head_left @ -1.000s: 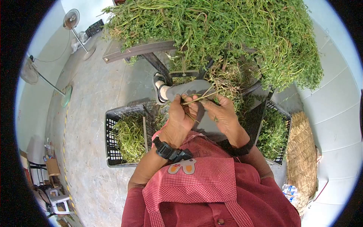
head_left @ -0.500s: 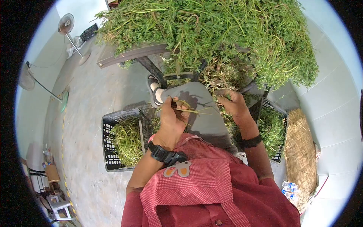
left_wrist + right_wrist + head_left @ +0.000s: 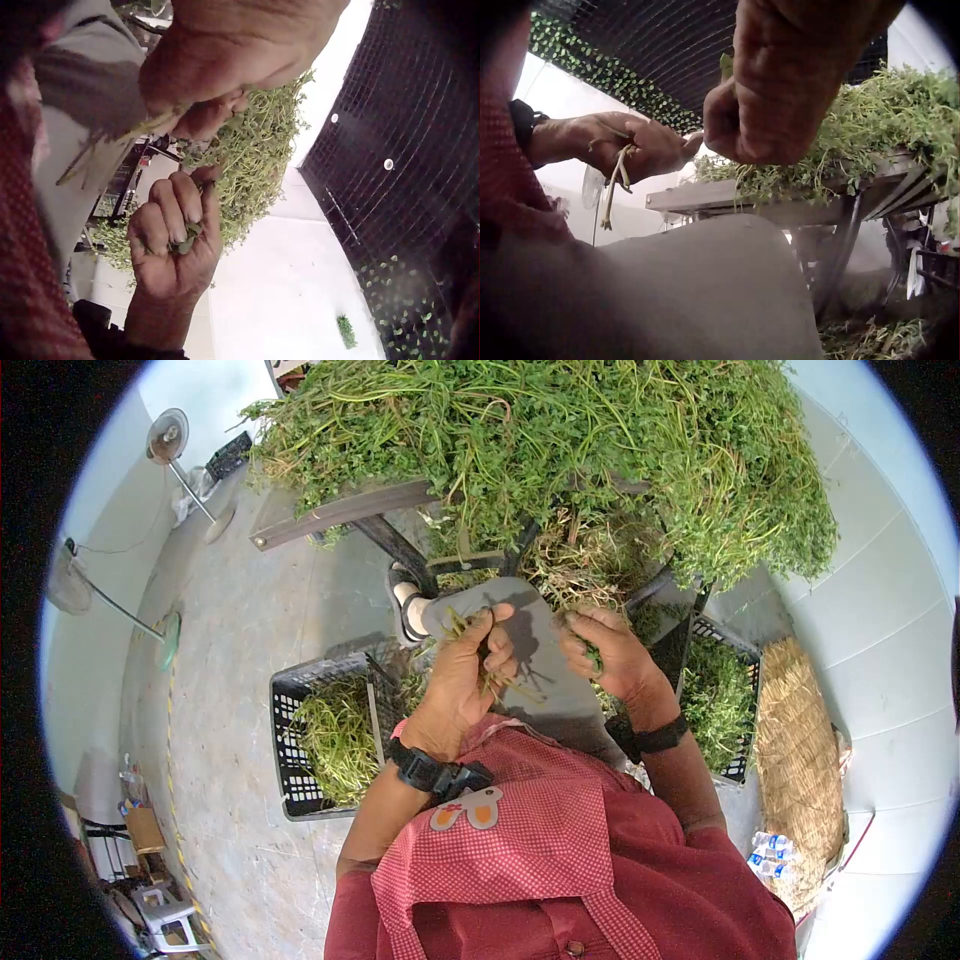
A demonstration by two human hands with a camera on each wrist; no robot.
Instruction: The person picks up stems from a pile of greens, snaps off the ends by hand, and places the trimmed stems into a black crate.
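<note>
My left hand grips a few green stems. Their cut ends poke out below the fist in the right wrist view. My right hand is curled with a small leafy sprig tucked under its fingers, as the left wrist view shows. Both hands stand apart over the grey-trousered knee. Beyond them, a large heap of leafy greens covers the table and hangs over its front edge.
A black crate of stems stands on the floor at left, another crate of greens at right. Loose plant scraps lie under the table. A straw bundle leans by the right wall, and two fans stand at left.
The hands moved apart, the right drawing away to the right, then came somewhat nearer each other. The left hand turned its stems from pointing right to pointing downward. The right fingers have curled in.
</note>
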